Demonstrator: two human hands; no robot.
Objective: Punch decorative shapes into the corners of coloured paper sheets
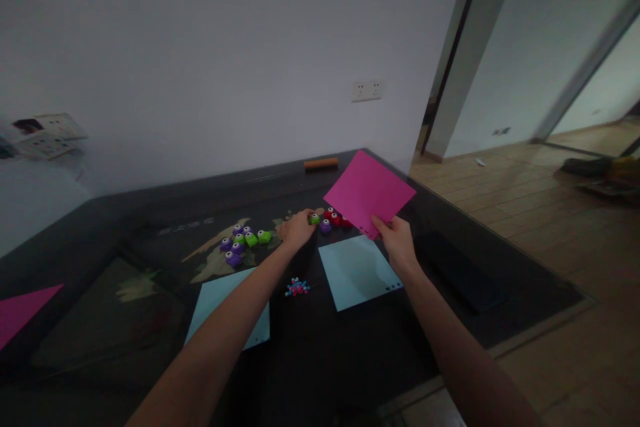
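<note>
readable text: none | black table [320,353]: pale lettering [186,226], too blurred

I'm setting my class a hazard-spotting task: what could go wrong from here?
The right hand pinches the pink sheet near one corner, so it might droop or slip. In view, the sheet overlaps the red pieces, so lowering it may nudge them. The left forearm appears beside the small coloured bits; a sweep could scatter them.

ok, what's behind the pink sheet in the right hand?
Red toys show past the lower left edge of the held pink sheet, one looking partly covered; black table shows around it. Anything fully behind the sheet is hidden.
</note>
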